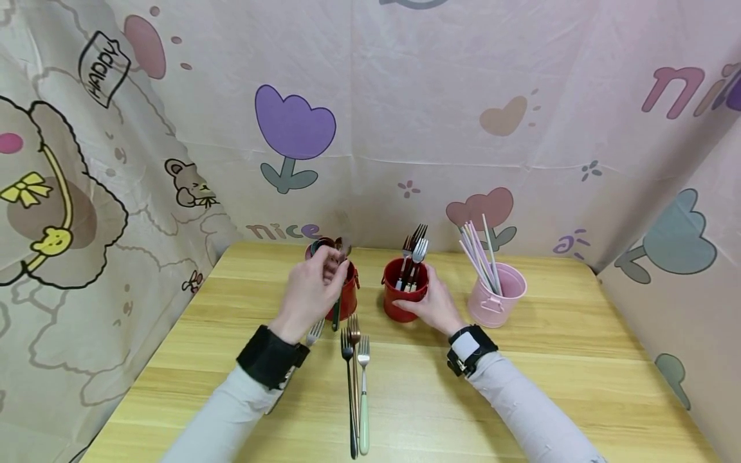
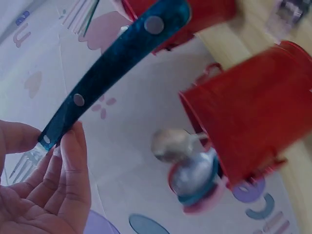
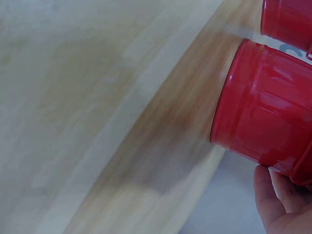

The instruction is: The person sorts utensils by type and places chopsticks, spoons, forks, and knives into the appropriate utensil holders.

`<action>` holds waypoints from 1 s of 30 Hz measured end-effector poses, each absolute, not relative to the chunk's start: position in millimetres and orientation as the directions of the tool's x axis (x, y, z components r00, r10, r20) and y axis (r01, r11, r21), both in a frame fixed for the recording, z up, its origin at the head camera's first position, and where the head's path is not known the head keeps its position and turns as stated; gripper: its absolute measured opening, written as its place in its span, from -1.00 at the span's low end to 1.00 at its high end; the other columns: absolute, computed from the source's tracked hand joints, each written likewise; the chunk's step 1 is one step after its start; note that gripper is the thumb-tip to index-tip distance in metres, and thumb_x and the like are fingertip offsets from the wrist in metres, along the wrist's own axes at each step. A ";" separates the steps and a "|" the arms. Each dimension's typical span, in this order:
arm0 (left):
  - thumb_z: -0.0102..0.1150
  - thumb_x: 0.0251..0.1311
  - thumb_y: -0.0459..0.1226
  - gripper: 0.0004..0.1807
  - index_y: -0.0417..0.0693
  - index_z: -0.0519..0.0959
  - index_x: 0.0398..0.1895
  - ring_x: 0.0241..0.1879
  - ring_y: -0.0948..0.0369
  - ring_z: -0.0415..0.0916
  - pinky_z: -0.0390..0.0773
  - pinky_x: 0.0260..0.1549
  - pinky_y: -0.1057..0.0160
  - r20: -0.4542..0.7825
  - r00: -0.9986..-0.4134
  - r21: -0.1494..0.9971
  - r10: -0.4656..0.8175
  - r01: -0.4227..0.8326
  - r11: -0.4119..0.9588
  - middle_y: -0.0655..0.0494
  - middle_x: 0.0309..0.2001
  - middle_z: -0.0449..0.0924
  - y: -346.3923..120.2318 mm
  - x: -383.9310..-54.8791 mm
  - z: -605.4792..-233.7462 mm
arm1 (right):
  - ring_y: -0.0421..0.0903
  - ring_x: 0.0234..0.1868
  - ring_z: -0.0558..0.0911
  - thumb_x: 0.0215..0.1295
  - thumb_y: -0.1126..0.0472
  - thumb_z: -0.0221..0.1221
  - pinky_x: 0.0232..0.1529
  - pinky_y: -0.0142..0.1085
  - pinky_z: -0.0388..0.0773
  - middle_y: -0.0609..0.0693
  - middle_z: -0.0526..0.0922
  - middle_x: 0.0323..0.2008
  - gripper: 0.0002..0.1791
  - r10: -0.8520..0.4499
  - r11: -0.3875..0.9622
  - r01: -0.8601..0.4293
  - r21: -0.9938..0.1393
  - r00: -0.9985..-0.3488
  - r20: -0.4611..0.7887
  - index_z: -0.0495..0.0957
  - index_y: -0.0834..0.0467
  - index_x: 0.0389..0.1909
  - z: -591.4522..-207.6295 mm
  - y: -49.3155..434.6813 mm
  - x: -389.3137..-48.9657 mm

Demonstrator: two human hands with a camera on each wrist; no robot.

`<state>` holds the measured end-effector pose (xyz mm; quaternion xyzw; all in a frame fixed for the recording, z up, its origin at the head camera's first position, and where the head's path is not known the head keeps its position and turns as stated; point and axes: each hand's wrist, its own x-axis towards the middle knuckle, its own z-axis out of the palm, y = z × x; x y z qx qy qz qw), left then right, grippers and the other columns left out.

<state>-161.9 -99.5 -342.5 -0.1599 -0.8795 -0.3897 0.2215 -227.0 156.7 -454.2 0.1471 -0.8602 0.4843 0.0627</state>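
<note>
My left hand (image 1: pixel 315 283) pinches a fork (image 2: pixel 105 73) at the neck, its teal riveted handle hanging down and its tines partly behind the fingers. Just behind that hand stands a red bucket (image 2: pixel 263 112) with several spoons (image 2: pixel 170 145), bowls up. With thumb and fingers, my right hand (image 1: pixel 434 305) grips the side of a second red bucket (image 1: pixel 399 310), which holds several forks (image 1: pixel 418 252) with tines up. In the right wrist view, its fingertips (image 3: pixel 265 187) touch the bucket's side.
On the wooden table (image 1: pixel 521 399), a black fork (image 1: pixel 350 386), a copper fork (image 1: pixel 355 360) and a green-handled fork (image 1: pixel 363 411) lie in front of the buckets. Another fork (image 1: pixel 315 331) lies partly under the left wrist. A pink bucket (image 1: pixel 492 312) with straws (image 1: pixel 483 257) stands right.
</note>
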 end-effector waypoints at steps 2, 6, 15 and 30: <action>0.19 0.37 -0.33 -0.85 -0.24 0.57 -0.10 -0.41 0.12 0.69 0.72 -0.33 0.19 0.528 -0.841 0.614 0.119 0.474 0.631 -0.09 -0.33 0.73 -90.0 -168.6 -338.7 | 0.15 0.33 0.54 -0.04 0.12 0.58 0.34 0.09 0.47 0.17 0.50 0.33 0.06 -0.189 0.490 -0.308 -0.816 -0.951 0.245 0.17 0.16 0.44 -454.3 156.9 -227.1; 0.16 0.40 -0.30 -0.81 -0.25 0.56 -0.06 -0.35 0.09 0.70 0.73 -0.26 0.17 0.536 -0.833 0.618 0.140 0.500 0.607 -0.12 -0.27 0.73 -71.8 -180.5 -331.1 | 0.15 0.33 0.53 -0.04 0.12 0.58 0.35 0.08 0.47 0.17 0.50 0.33 0.06 -0.185 0.497 -0.306 -0.812 -0.952 0.246 0.16 0.17 0.44 -454.5 156.7 -227.6; 0.14 0.43 -0.23 -0.79 -0.19 0.55 -0.03 -0.32 0.08 0.71 0.73 -0.23 0.20 0.582 -0.801 0.611 0.140 0.544 0.575 -0.10 -0.25 0.74 -36.1 -203.4 -320.6 | 0.15 0.32 0.55 -0.05 0.13 0.58 0.34 0.06 0.48 0.18 0.52 0.31 0.06 -0.177 0.510 -0.305 -0.804 -0.952 0.249 0.17 0.17 0.43 -454.5 156.3 -227.9; 0.15 0.43 -0.22 -0.77 -0.17 0.55 0.01 -0.26 0.06 0.75 0.74 -0.19 0.18 0.553 -0.823 0.631 0.132 0.517 0.578 -0.12 -0.19 0.76 -2.2 -223.9 -334.5 | 0.13 0.32 0.54 -0.02 0.09 0.57 0.36 0.05 0.46 0.18 0.50 0.32 0.06 -0.172 0.524 -0.282 -0.804 -0.959 0.224 0.15 0.17 0.44 -452.2 156.0 -226.5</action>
